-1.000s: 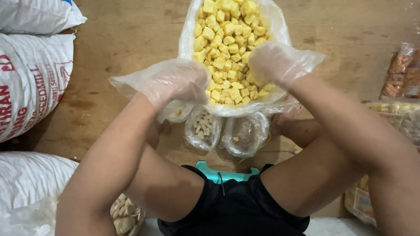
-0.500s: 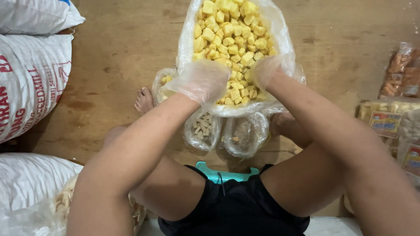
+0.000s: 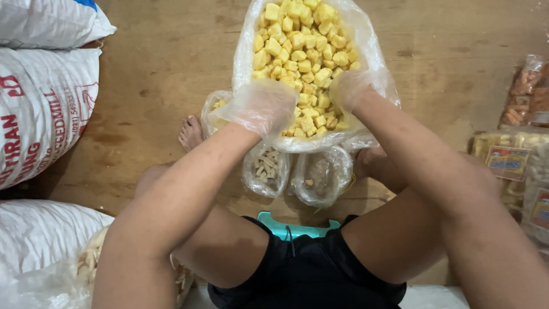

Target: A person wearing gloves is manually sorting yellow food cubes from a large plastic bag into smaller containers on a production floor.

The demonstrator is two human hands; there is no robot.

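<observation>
Yellow snack cubes [image 3: 303, 54] fill a big clear plastic bag [image 3: 366, 40] lying open on the wooden floor [image 3: 160, 68], at the far middle of it, straight ahead of the seated person. Far left edge of the floor: white woven sacks [image 3: 43, 109] stacked, another white sack [image 3: 40, 234] at the near left corner with pale stick snacks [image 3: 88, 260] spilling beside it. Bare foot [image 3: 191, 133] rests on the floor just left of the bag. Left hand [image 3: 263, 107], in a loose clear plastic glove, sits at the bag's near left rim, fingers curled down and bunched narrow; it seems to pinch the plastic there, but the glove hides the grip, so can't tell what exactly it holds. A small bag with a few yellow pieces [image 3: 216, 109] pokes out just left of that hand, touching it. Below the big bag, between the knees, two small clear bags: one with pale sticks [image 3: 266, 169], one nearly empty [image 3: 320, 177], side by side and touching. Right hand [image 3: 349, 88], also gloved, is at the bag's near right side, fingers curled into the cubes, touching them; how far it's closed is hidden. Teal stool edge [image 3: 289, 226] under the person. Right edge of the floor: packaged snack packs [image 3: 523, 97], more sealed packs [image 3: 514, 166] nearer.
</observation>
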